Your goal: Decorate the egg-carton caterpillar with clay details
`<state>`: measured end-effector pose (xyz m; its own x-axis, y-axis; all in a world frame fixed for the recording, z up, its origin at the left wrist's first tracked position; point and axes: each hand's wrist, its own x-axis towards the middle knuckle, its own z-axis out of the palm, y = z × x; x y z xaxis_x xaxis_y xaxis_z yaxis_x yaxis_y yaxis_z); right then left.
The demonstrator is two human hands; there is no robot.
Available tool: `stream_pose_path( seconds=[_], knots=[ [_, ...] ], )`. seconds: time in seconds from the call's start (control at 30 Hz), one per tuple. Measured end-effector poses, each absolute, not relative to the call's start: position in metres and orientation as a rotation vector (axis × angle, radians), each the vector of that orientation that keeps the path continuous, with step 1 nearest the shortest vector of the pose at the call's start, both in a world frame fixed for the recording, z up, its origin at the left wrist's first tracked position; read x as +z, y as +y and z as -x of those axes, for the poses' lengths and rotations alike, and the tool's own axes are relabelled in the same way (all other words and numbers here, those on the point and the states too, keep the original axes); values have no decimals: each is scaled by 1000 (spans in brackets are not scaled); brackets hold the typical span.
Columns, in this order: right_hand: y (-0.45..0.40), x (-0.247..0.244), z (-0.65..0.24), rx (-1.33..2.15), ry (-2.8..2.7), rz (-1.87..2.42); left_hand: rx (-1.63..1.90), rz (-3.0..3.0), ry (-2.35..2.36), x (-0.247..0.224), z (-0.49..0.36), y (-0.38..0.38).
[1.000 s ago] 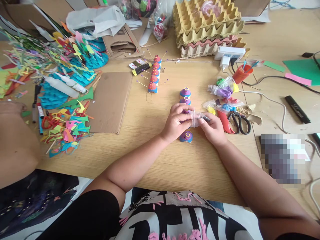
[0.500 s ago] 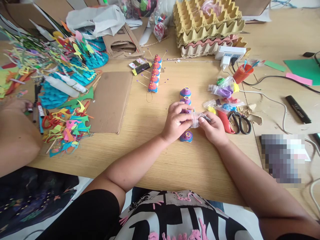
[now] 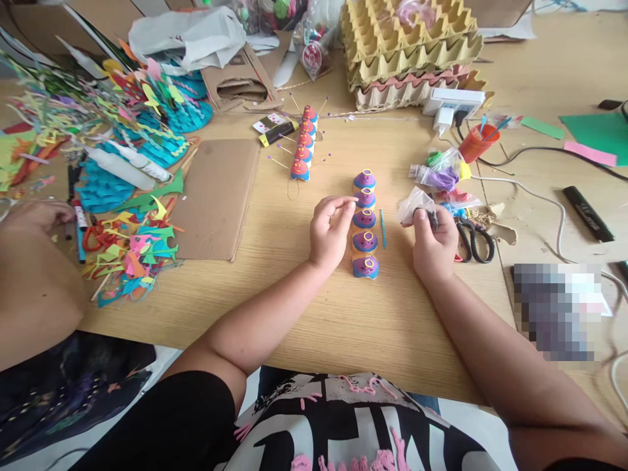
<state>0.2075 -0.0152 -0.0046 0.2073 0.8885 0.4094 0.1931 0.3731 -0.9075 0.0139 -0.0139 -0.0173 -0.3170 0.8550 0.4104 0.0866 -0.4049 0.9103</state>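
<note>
Just left of the row of purple and blue egg-carton cups point(image 3: 365, 218), my left hand point(image 3: 331, 226) is closed in a pinch. Whatever its fingertips hold, if anything, is too small to make out. My right hand point(image 3: 434, 245) grips a small clear plastic bag point(image 3: 415, 204) with a dark lump in it, over the table to the right. Each purple cup carries a yellow ring on top and small dark face marks. Between the row and my right hand lies a thin blue stick point(image 3: 383, 229).
A red and blue egg-carton strip point(image 3: 303, 145) with pin-like sticks stands farther back. Cardboard point(image 3: 216, 203) and paper scraps point(image 3: 140, 252) lie left, near another person's arm point(image 3: 36, 275). Scissors point(image 3: 475, 241), clay bags point(image 3: 444, 175) and an orange cup point(image 3: 478, 144) are right; egg trays point(image 3: 412, 59) are behind.
My hands have moved apart, the left to the left and the right to the right with the plastic bag. The middle purple cups and the blue stick now show.
</note>
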Motion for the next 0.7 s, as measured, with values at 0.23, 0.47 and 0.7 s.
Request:
stream_pose_path(
  seconds=[0.23,0.47,0.7],
  knots=[
    [-16,-12,-203,880,-1312,989,1776,-1168,1185,-12,-17,-18],
    [-17,-14,-201,955,-1334,941,1665,-1318,1121,-7,-18,-24],
    [-15,-15,-202,947,-1332,972,1609,-1290,1110,-7,-20,-24]
  ],
)
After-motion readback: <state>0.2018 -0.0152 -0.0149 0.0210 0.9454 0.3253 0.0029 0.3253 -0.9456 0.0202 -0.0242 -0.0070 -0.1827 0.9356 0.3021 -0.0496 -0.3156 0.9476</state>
